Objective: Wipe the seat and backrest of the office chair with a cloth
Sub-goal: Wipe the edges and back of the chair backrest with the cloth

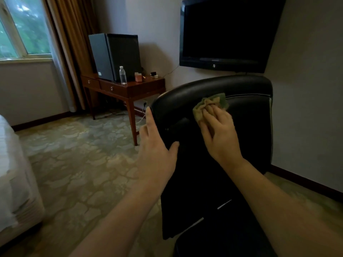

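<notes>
Patterned carpet (74, 164) covers the floor of a dim hotel-like room, with a window (24, 28) and a brown curtain (68, 43) at 10 o'clock of the view and the corner of a white bed (13, 182) at 8 o'clock. At 11 o'clock stands a wooden table (144, 89) that carries a black mini fridge (115, 56), a clear water bottle (122, 75) just beside the fridge and a small pink box (138, 77). A dark television (228, 32) hangs on the wall at 1 o'clock. The black office chair fills the centre, its backrest (246, 127) upright below the television; the part at 6 o'clock is too dark to read. The left grip (157, 145), a bare hand, rests on the 9 o'clock edge of the backrest: the fingers lie straight along the edge, the thumb is spread onto the dark face, and nothing is closed inside it. The right grip (220, 132) is laid flat with stretched fingers on a greenish-yellow cloth (209, 103) and presses it against the upper part of the backrest, near 12 o'clock of the backrest. The cloth is bunched in front of the fingertips.
</notes>
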### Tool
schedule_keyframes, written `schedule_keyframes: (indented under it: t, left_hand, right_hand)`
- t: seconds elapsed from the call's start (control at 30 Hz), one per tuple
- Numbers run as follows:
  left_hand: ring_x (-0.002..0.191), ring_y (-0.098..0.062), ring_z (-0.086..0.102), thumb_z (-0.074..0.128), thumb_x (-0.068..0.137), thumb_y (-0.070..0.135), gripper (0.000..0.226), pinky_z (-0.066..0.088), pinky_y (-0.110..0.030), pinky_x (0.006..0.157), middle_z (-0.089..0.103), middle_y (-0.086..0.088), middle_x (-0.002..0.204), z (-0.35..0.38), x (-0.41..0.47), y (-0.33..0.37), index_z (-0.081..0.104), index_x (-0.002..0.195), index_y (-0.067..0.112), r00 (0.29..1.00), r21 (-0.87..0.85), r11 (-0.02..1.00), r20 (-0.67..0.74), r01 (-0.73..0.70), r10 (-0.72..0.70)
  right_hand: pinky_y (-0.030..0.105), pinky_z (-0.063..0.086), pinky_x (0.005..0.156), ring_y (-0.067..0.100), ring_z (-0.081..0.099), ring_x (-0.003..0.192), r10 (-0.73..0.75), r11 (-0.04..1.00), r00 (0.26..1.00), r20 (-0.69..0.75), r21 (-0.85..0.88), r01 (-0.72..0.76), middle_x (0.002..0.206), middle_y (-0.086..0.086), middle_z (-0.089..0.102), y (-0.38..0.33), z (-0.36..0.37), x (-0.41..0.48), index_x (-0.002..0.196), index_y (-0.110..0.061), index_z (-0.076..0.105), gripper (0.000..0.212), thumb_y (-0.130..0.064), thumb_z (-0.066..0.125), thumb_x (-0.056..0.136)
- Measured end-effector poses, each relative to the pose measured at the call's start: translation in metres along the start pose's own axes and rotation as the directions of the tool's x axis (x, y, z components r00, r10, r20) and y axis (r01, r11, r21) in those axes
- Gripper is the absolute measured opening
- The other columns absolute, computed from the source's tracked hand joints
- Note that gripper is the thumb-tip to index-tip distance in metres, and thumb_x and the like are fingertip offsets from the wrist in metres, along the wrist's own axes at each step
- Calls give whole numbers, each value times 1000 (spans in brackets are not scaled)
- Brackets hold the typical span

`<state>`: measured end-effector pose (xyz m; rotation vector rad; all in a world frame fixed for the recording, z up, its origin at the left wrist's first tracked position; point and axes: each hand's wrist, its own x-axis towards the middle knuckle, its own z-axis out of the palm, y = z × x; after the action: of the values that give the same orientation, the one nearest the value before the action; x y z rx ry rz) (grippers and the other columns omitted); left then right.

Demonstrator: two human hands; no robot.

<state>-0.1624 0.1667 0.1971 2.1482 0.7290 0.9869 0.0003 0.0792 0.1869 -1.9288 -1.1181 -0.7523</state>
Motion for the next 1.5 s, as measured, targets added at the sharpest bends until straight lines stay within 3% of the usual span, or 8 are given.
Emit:
schedule_keyframes:
  t: [0.27,0.5,0.63,0.73,0.87,1.2,1.3,1.5]
  left_hand:
    - [143,-30,38,74,91,29,112,37,-50,115,32,-8,156,43,59,1,-14,160,31,998,146,989,56,0,-8]
    - [139,-39,40,71,94,35,107,38,-56,112,36,-16,155,98,111,29,-10,162,23,989,320,945,150,-64,17]
    - [146,-41,26,68,94,38,101,28,-62,115,17,-12,165,134,109,64,-5,163,23,972,420,892,223,-169,79]
    - [144,-34,31,63,97,34,75,33,-51,114,28,-7,162,161,74,86,24,160,22,921,304,874,216,-378,324]
    - [112,-13,59,58,102,26,30,37,-18,94,68,4,122,194,10,114,69,130,24,763,-70,823,338,-563,551]
    - [103,6,56,51,106,24,33,37,-6,87,66,12,126,224,-92,201,62,138,22,669,-418,889,609,-185,425]
    - [102,8,54,51,107,24,35,37,-6,87,65,12,130,224,-112,216,59,141,22,641,-432,888,639,-157,424]
    - [79,-6,63,51,106,20,23,48,-18,70,69,11,89,225,-155,231,71,106,30,637,-463,872,627,-159,449]
  right_hand:
    - [33,49,97,25,54,112,167,976,984,61,-153,-156,129,9,55,66,-7,-4,127,-13,64,32,-10,59,95]
    - [14,33,99,7,52,118,362,926,931,46,-135,-354,131,-4,54,113,-47,-16,128,-21,62,35,-11,61,94]
    - [3,30,90,-3,47,111,415,907,908,49,-95,-409,130,-7,53,132,-79,-26,131,-21,60,37,-14,60,95]
    - [11,36,93,1,49,110,462,883,887,18,-108,-458,129,-5,53,144,-107,-33,131,-22,59,37,-16,61,95]
    - [23,44,96,14,54,113,508,820,853,-116,-239,-521,127,-1,53,155,-145,-50,130,-22,57,37,-15,60,94]
    - [40,51,81,28,62,97,216,749,966,-139,-612,-255,103,8,69,164,-260,-114,106,-10,65,33,-18,39,88]
    - [39,46,83,25,61,99,172,678,982,-81,-713,-178,100,3,71,163,-291,-124,98,-16,67,14,-17,59,88]
    - [44,39,100,25,62,103,124,624,980,156,-780,45,96,0,72,151,-331,-137,87,-21,68,5,-17,66,84]
